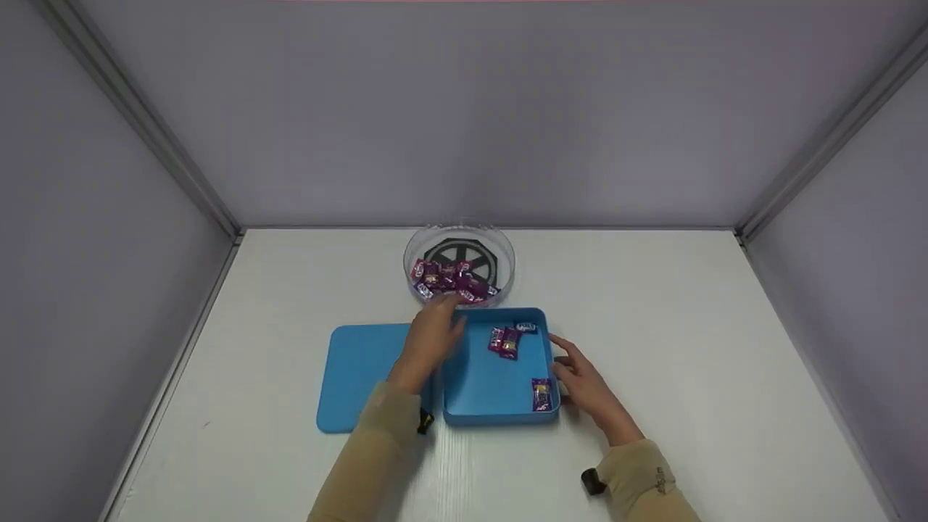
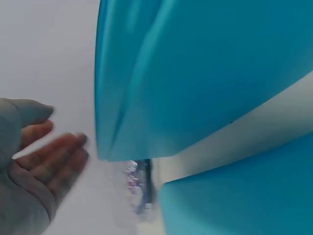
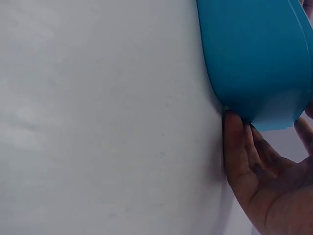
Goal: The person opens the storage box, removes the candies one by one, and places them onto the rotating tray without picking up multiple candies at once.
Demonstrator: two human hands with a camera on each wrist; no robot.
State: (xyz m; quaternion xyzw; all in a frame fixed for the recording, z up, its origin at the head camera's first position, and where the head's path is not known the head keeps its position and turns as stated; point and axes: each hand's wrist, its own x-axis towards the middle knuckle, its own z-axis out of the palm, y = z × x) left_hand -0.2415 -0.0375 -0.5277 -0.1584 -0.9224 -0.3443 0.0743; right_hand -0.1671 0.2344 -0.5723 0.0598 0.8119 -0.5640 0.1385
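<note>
A shallow blue box stands on the table with several purple-wrapped candies inside. My left hand hovers over the box's back left corner, just in front of a clear round bowl. In the left wrist view, this hand's fingers are loosely spread and hold nothing. My right hand touches the box's right outer wall. Its fingertips rest against the blue box in the right wrist view, loosely extended. More wrapped candies lie in the bowl.
A flat blue lid lies left of the box, partly under my left forearm. The bowl stands near the table's back edge, with a dark wheel-like pattern in its base. Grey panels wall the white table at the back and sides.
</note>
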